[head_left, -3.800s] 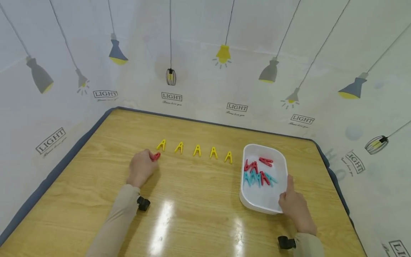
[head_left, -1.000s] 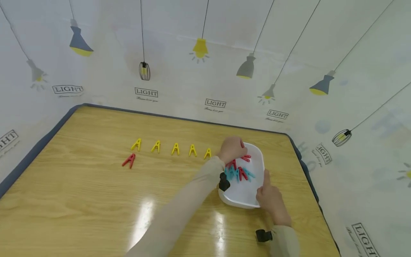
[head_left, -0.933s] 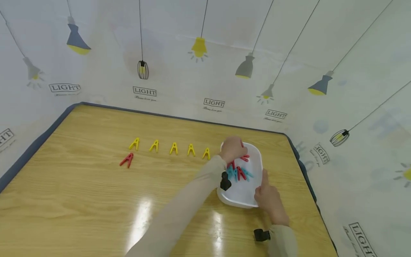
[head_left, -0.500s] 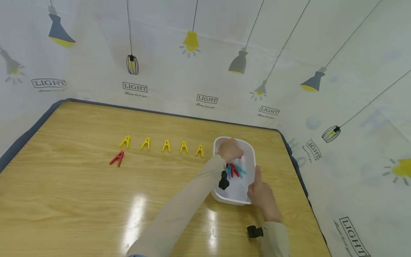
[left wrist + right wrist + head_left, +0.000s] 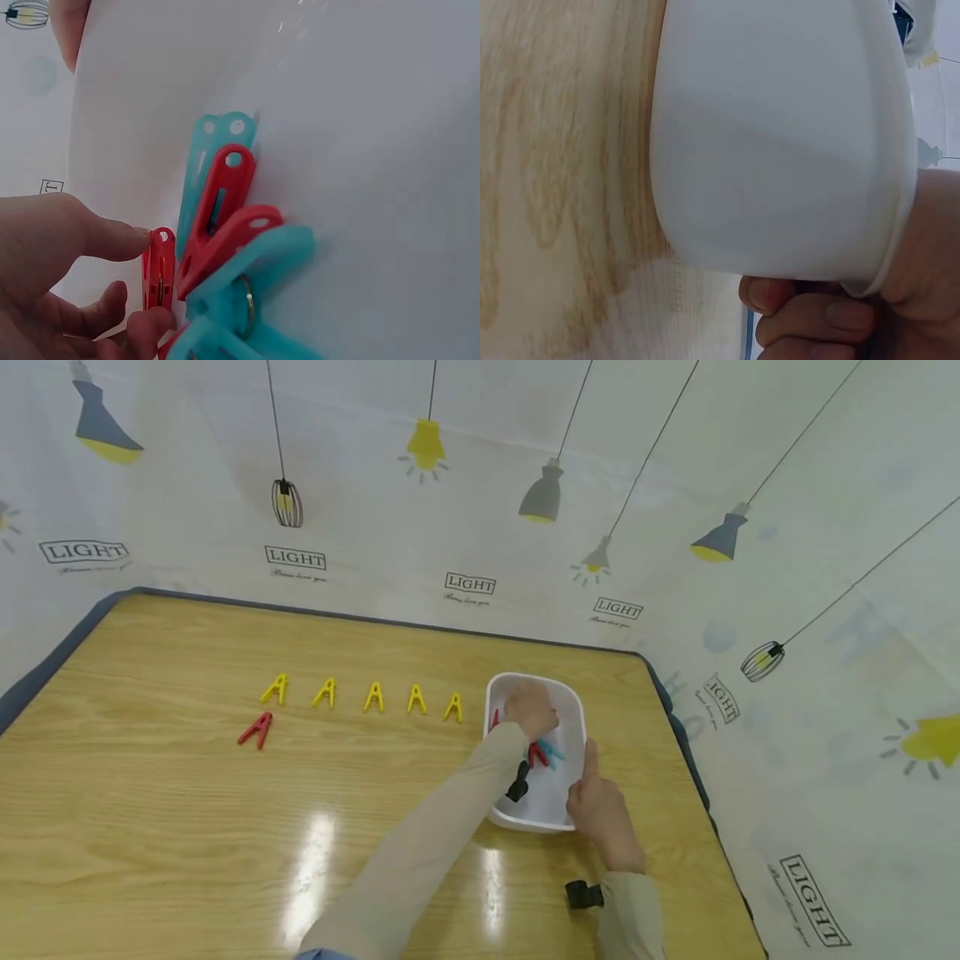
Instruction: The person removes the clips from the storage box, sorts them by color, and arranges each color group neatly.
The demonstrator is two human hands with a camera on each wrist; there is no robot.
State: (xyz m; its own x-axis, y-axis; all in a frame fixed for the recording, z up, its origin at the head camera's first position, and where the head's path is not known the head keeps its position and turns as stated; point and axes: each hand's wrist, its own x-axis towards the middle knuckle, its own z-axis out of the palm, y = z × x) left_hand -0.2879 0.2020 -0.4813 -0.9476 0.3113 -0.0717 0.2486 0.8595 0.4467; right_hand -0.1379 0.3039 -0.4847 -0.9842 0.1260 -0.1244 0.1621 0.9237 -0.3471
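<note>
My left hand (image 5: 531, 708) reaches down into a white plastic tray (image 5: 536, 795). In the left wrist view, its thumb and fingertips pinch a small red clothespin (image 5: 158, 274) at its two ends. Beside that lie more red clothespins (image 5: 231, 176) and teal clothespins (image 5: 196, 157), piled together on the tray floor. My right hand (image 5: 603, 817) grips the tray's right side, index finger laid along the rim. Seen from the right wrist, curled fingers (image 5: 814, 316) sit under the rim against the outer wall; the thumb is hidden there.
Several yellow clothespins (image 5: 373, 697) stand in a row across the wooden table (image 5: 187, 827), left of the tray. One red clothespin (image 5: 257, 730) lies below the leftmost yellow one. A wall printed with lamps (image 5: 540, 493) rises behind the table's dark edge.
My left hand has let go of a red clothespin under the leftmost yellow one, crossed right into the tray and taken another. My right hand keeps its hold on the tray; the head view has shifted.
</note>
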